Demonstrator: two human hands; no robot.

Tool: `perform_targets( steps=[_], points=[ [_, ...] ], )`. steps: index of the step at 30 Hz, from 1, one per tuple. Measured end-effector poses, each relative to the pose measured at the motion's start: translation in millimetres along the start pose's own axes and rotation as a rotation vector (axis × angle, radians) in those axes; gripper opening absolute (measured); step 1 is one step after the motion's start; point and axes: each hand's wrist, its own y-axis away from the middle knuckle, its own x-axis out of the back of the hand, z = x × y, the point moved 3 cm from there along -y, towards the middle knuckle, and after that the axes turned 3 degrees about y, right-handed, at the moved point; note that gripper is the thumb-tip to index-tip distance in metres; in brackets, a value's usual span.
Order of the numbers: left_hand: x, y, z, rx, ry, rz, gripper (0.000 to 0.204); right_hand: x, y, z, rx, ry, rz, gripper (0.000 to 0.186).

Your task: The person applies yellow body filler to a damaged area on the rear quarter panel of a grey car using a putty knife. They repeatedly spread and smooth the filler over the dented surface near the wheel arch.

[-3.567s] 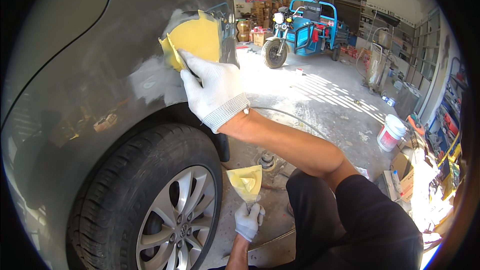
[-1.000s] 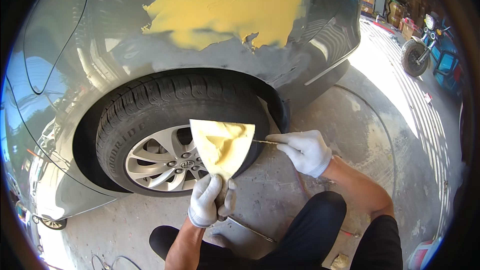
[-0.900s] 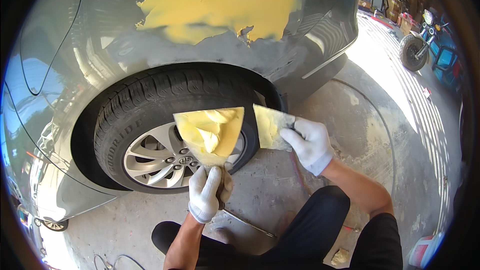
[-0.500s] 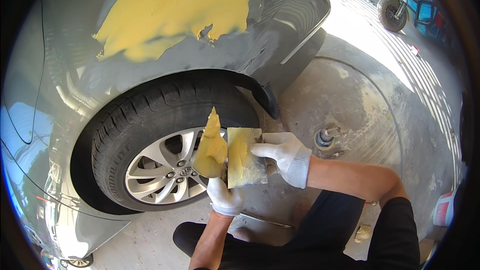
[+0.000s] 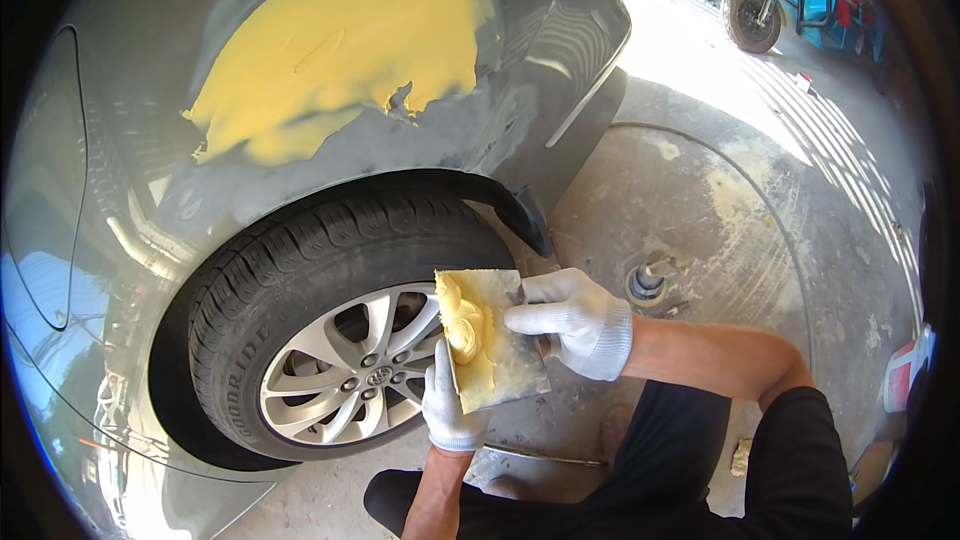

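Observation:
Both of my hands wear white knit gloves. My right hand [image 5: 575, 320] pinches a rectangular putty spreader [image 5: 518, 370] by its right edge, thumb on top and other fingers beneath. A thick, glossy heap of yellow putty [image 5: 465, 325] lies along the spreader's left side. At its lower left edge is my left hand [image 5: 448, 410], fingers pointing up and closed. The putty-coated spreader seen earlier in that hand is now hidden or edge-on. Beyond my hands, the grey car panel [image 5: 400, 155] carries a broad yellow putty patch [image 5: 350, 40] with a ragged lower edge and a small gap.
Below the panel is the car wheel [image 5: 340, 375], close to my left hand. A round tool or container [image 5: 647, 285] stands on the concrete floor [image 5: 690, 240], near a curved cable [image 5: 750, 185]. A blue three-wheeler [image 5: 825, 15] stands far right; a white and red container [image 5: 908, 372] is at right.
The left hand's pointed, putty-covered spreader has gone out of sight beside the right hand's one. A thick heap of putty now shows on the right spreader. The view has shifted slightly.

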Motion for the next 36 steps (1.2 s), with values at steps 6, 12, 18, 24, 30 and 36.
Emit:
perform_targets(
  steps=[6, 12, 18, 24, 30, 36],
  points=[
    [-0.9, 8.7, 0.4, 0.375, 0.317, -0.094, 0.018, -19.5, 9.6, -63.3, 0.625, 0.777, 0.245, 0.018],
    [20.1, -13.6, 26.8, 0.809, 1.157, -0.456, 0.052, 2.7, 2.7, -62.0, 1.081, 1.242, 0.161, 0.018],
    [24.2, -5.1, 18.6, 0.803, 1.329, -0.543, 0.057, -11.7, 1.5, -48.4, 1.105, 1.227, -0.195, 0.051],
    [30.1, -10.1, 18.1, 0.729, 1.219, -0.446, 0.054, 7.2, 2.1, -49.8, 0.928, 1.598, -0.152, 0.046],
    [33.6, -21.4, 26.4, 0.679, 1.251, -0.344, 0.055, 28.5, -6.9, -42.7, 0.859, 1.668, 0.137, 0.02],
    [29.4, -21.8, 18.7, 0.734, 1.078, -0.213, 0.048, 30.1, -4.3, -53.0, 0.639, 1.242, 0.489, 0.017]
  ],
)
